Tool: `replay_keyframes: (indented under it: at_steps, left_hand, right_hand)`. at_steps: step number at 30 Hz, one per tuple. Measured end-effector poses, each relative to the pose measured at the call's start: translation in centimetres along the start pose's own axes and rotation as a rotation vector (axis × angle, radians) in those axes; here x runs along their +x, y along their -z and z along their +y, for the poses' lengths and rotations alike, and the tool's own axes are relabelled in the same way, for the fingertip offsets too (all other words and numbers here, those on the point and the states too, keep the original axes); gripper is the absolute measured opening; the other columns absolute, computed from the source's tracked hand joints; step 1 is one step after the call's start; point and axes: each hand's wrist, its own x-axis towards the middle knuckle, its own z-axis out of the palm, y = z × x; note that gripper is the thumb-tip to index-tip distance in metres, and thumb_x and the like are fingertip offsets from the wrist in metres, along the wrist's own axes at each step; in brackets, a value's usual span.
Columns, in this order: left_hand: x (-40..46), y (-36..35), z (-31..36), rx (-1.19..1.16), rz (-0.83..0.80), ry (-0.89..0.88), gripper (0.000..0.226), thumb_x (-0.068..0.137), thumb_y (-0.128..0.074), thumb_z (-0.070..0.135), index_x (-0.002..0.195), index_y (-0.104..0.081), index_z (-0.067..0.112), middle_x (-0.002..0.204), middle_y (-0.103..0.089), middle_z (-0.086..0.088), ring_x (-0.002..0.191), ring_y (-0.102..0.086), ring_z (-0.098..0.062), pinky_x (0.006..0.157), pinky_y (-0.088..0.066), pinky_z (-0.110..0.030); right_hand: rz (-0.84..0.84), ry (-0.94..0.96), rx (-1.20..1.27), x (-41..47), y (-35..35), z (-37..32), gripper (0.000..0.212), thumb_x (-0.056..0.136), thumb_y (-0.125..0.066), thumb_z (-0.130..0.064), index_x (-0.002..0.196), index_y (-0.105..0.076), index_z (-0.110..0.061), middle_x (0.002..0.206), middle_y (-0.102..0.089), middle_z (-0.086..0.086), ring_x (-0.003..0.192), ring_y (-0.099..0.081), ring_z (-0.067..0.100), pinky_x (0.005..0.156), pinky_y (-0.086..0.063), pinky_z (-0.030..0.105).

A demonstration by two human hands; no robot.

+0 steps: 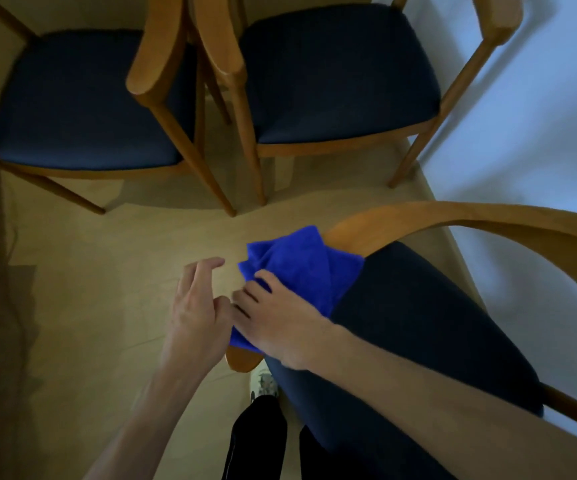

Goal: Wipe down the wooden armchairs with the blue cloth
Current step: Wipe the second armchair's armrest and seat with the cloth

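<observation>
On the near chair's armrest (pixel 346 233), low and right of centre, lies the blue cloth (pixel 301 268), bunched and folded over the wood where the arm curves toward its front end. Right hand (pixel 276 327) rests on the cloth's near edge; fingers look lightly curled and a little apart, tips on the fabric, pressing down more than pinching. Whether the thumb hooks under the cloth, cannot tell. Left hand (pixel 195 306) hangs just beside it over the floor (pixel 107 271), holding nothing, fingers loosely bent and slightly spread, thumb side almost touching the right hand's fingertips.

Near chair has a dark seat (pixel 418 341) and a curved wooden back rail (pixel 488 216). Two more chairs stand across the floor, well apart from the hands: left one (pixel 79 98) and right one (pixel 339 74), side by side, armrests nearly touching. Pale wall (pixel 539 133) at right. A dark trouser leg (pixel 256 441) and a shoe (pixel 263 382) show at bottom.

Judged step: wiping the near armrest; far chairs look not yet reached.

Risks:
- Cloth is bunched, so only a small patch may touch the wood; strokes could skip parts of the arm.
- Grip looks light; a quick pull could let the cloth slide off the narrow armrest to the floor.
- Cloth overhangs toward the seat, so it could drag on the upholstery instead of the wood.
- Left hand is close; it could snag the cloth edge.
</observation>
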Motion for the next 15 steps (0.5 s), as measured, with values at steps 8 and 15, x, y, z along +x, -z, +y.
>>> replay_keyframes:
  at_steps: [8,15]
  left_hand:
    - [1.6,1.0,0.5,0.059,-0.067,-0.011,0.044,0.090,-0.047,0.002,0.133,-0.046,0.012,0.132,-0.048,-0.005,0.105,-0.052,-0.023,0.090,-0.044,-0.041]
    - [2.0,-1.5,3.9,0.111,-0.141,-0.108,0.048,0.085,-0.060,0.012,0.131,-0.048,0.015,0.130,-0.050,-0.003,0.118,-0.048,-0.024,0.098,-0.041,-0.040]
  right_hand:
    - [0.030,0.133,0.075,-0.3,0.1,2.9,0.090,0.060,-0.084,-0.041,0.137,-0.041,-0.023,0.133,-0.048,-0.002,0.122,-0.046,0.020,0.114,-0.025,0.040]
    - [0.043,-0.167,0.052,-4.9,0.4,11.9,0.097,0.057,-0.080,-0.053,0.141,-0.036,-0.030,0.137,-0.047,-0.005,0.127,-0.044,0.021,0.115,-0.025,0.041]
